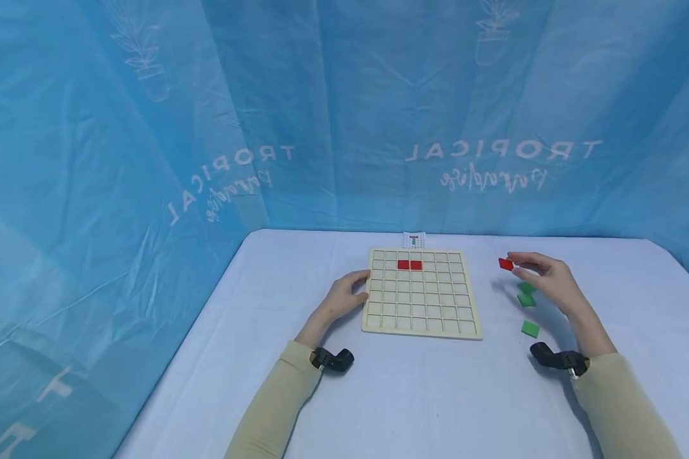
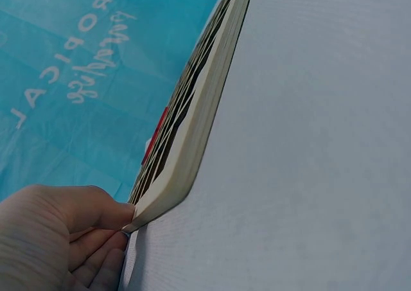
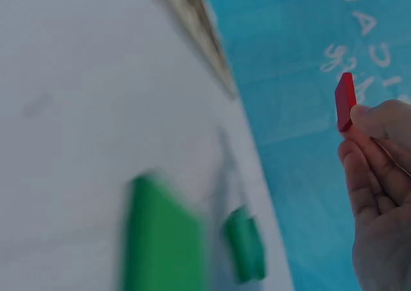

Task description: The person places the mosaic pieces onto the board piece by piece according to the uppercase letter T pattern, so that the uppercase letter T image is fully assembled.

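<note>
A pale wooden grid board lies flat on the table, with two red square tiles side by side in its second row from the back. My left hand holds the board by its left edge, thumb and fingers against the rim; the left wrist view shows the thumb touching that edge. To the right of the board, my right hand pinches another red tile between thumb and fingers, raised above the table. Green tiles lie below and nearer than this hand, two of them close together.
A small printed card with a red and green pattern on a grid lies behind the board. White cloth covers the table. Blue curtains hang along the back and left sides.
</note>
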Available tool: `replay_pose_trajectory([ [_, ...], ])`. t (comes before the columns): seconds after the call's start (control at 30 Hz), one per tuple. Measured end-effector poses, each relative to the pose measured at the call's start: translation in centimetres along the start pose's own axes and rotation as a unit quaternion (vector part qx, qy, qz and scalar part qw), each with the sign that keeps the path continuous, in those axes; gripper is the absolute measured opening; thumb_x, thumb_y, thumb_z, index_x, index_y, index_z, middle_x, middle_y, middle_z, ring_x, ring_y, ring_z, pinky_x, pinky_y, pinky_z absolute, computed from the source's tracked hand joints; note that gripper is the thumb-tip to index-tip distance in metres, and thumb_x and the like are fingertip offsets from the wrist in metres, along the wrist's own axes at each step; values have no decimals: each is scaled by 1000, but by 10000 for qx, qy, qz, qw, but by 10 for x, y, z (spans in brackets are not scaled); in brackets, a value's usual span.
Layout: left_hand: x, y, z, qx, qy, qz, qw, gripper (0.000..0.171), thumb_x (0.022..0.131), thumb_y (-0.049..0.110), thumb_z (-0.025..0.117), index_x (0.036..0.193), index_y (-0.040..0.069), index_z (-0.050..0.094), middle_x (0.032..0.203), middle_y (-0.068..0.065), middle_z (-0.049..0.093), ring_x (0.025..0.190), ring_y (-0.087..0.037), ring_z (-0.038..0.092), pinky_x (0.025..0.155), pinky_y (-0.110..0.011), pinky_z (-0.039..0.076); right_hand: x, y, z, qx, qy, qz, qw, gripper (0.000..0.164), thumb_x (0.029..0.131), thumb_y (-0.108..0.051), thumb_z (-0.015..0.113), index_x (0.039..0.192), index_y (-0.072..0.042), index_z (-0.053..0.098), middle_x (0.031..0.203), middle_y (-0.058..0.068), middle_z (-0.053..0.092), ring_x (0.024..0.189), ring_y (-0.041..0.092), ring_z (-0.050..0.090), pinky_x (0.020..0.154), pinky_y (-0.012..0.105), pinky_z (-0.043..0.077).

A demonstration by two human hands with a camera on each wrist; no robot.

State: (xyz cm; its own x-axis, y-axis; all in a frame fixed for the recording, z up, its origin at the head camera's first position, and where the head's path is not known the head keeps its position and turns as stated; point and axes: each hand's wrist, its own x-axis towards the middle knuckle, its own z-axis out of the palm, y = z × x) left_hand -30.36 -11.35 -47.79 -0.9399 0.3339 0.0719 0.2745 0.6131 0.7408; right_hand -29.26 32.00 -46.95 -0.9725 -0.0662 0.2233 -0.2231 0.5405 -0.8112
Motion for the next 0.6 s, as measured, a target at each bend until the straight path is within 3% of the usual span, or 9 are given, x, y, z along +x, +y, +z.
replay_pose_trajectory([
  [0.07, -1, 0, -1, -8, 36, 4, 10000, 54, 89, 7, 60, 140, 4, 43, 142, -11, 44, 133, -24, 36, 110, -35, 31, 13, 2, -1, 166, 67, -92, 9998, 45, 91, -34, 63, 131, -14, 57, 130, 8, 56, 120, 23, 48, 97, 29, 46],
  [0.13, -1, 0, -2, -1, 42, -9, 10000, 54, 89, 7, 60, 141, 4, 43, 142, -11, 44, 133, -24, 36, 110, -35, 31, 26, 6, 0, 216, 105, -134, 9996, 45, 90, -35, 64, 131, -17, 58, 129, 6, 56, 120, 22, 49, 95, 26, 46],
  [0.23, -2, 1, -2, 22, 13, -41, 10000, 54, 89, 7, 60, 141, 5, 43, 142, -10, 44, 133, -23, 36, 110, -34, 31, 42, 9, 9, 234, 60, -43, 9997, 50, 88, -42, 64, 132, -18, 57, 131, 8, 55, 122, 27, 47, 98, 44, 45],
  [0.33, -2, 1, -3, 29, -4, -63, 10000, 54, 90, 7, 60, 141, 5, 43, 142, -10, 44, 133, -23, 36, 110, -34, 30, 56, 12, 23, 142, 63, 31, 9999, 53, 86, -50, 62, 132, -22, 57, 130, 5, 55, 122, 25, 47, 98, 51, 43],
  [0.37, -2, 0, -2, 22, 2, -56, 10000, 54, 90, 7, 60, 141, 5, 43, 142, -10, 44, 133, -23, 36, 110, -34, 30, 59, 9, 28, 187, 7, -6, 9998, 54, 87, -49, 62, 133, -21, 56, 131, 6, 55, 122, 27, 47, 98, 54, 41],
  [0.43, -1, 0, -2, 9, 20, -38, 10000, 54, 89, 7, 60, 141, 5, 43, 142, -10, 44, 133, -22, 37, 110, -34, 31, 64, 4, 38, 223, 6, -90, 9997, 52, 87, -48, 63, 132, -22, 57, 130, 4, 56, 121, 24, 48, 99, 49, 43],
  [0.6, 0, -1, -1, -6, -22, 5, 10000, 54, 90, 7, 60, 140, 5, 43, 142, -10, 45, 132, -23, 38, 109, -34, 31, 61, -30, 56, 664, -105, -292, 9973, 46, 88, -37, 66, 129, -17, 60, 128, 6, 57, 119, 25, 50, 98, 43, 45],
])
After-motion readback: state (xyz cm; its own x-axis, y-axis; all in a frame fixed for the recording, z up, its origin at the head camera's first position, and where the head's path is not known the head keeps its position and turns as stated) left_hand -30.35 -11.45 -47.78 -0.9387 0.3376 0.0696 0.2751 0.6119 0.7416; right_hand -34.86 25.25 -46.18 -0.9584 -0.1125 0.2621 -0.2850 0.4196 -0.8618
